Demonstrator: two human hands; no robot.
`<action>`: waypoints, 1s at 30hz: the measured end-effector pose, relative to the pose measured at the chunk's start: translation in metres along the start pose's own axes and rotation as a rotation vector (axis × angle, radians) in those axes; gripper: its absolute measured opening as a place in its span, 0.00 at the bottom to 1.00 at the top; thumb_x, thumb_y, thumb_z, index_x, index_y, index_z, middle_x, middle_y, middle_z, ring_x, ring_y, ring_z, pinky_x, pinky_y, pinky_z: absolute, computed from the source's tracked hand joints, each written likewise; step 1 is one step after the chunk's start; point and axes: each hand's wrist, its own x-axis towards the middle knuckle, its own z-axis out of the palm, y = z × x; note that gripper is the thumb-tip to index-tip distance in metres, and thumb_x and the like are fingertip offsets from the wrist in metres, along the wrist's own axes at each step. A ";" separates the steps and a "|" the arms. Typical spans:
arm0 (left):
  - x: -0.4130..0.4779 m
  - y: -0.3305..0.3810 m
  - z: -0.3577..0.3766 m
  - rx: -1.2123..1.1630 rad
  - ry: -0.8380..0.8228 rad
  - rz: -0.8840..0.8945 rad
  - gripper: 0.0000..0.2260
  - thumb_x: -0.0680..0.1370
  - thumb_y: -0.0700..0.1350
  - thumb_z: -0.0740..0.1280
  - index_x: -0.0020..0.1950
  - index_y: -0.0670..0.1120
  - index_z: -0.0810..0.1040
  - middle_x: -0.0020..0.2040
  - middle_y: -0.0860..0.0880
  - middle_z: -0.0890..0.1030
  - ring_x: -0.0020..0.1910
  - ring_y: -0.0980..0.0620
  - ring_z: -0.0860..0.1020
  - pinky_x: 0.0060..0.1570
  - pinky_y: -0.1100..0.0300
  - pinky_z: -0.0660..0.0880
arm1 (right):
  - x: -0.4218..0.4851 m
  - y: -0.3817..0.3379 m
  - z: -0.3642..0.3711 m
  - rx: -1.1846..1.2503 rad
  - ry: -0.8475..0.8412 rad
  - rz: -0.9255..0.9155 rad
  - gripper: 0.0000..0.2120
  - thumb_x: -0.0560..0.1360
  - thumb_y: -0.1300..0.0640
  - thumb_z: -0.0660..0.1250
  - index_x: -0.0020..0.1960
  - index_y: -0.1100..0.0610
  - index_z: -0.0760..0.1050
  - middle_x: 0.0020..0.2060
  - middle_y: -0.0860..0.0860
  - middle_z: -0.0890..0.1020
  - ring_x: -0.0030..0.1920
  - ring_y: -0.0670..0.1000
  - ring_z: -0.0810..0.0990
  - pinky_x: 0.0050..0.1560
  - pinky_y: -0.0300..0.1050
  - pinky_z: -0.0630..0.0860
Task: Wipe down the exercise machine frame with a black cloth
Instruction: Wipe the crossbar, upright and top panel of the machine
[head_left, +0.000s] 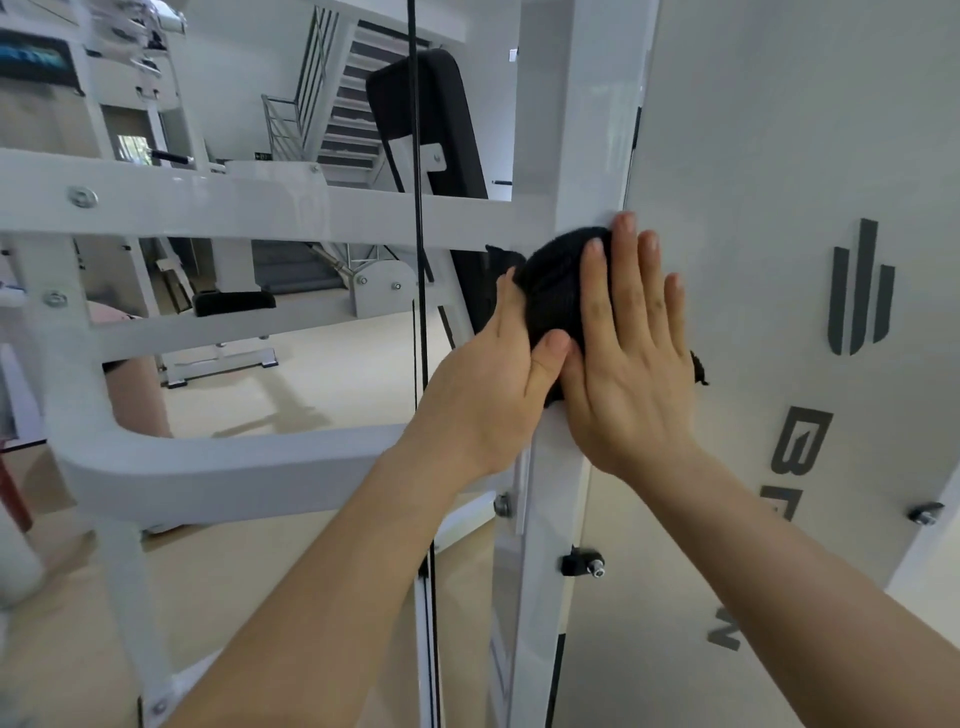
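White steel formed the frame (576, 130). Its upright ran top to bottom in front of you, with crossbars (260, 218) reaching off to your left. A pale panel (779, 156) with grey lettering stood tight against the upright's right edge. Left of the upright, open room showed between the bars down to the floor. A black pad (431, 119) leaned behind, and a thin black cable (415, 156) hung straight down just left of your hands. Your right hand (628, 374) lay flat with straight fingers, pressing the cloth (558, 291) onto the upright and panel. Your left hand (493, 395) gripped the bunched cloth from the left, thumb over it and fingers hidden behind. A bolt (587, 564) stuck out by the seam below.
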 end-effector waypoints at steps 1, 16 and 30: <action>-0.009 -0.001 0.003 0.058 -0.007 -0.006 0.28 0.83 0.58 0.51 0.82 0.51 0.48 0.74 0.49 0.72 0.59 0.42 0.79 0.54 0.47 0.76 | -0.012 0.000 0.002 0.000 -0.011 -0.012 0.29 0.85 0.47 0.46 0.82 0.56 0.43 0.81 0.54 0.44 0.81 0.57 0.46 0.79 0.56 0.46; -0.082 -0.019 0.034 0.555 0.242 0.067 0.25 0.81 0.51 0.64 0.74 0.40 0.71 0.73 0.41 0.73 0.68 0.46 0.75 0.70 0.48 0.68 | -0.091 -0.009 0.009 -0.078 -0.062 -0.107 0.34 0.83 0.43 0.56 0.81 0.59 0.49 0.81 0.57 0.49 0.80 0.58 0.50 0.78 0.58 0.47; -0.092 -0.013 0.055 0.479 0.382 0.095 0.20 0.82 0.42 0.61 0.73 0.37 0.72 0.70 0.39 0.75 0.71 0.43 0.73 0.73 0.45 0.65 | -0.117 -0.018 0.016 -0.057 -0.032 -0.052 0.32 0.83 0.49 0.56 0.81 0.61 0.49 0.81 0.56 0.49 0.80 0.57 0.51 0.79 0.57 0.49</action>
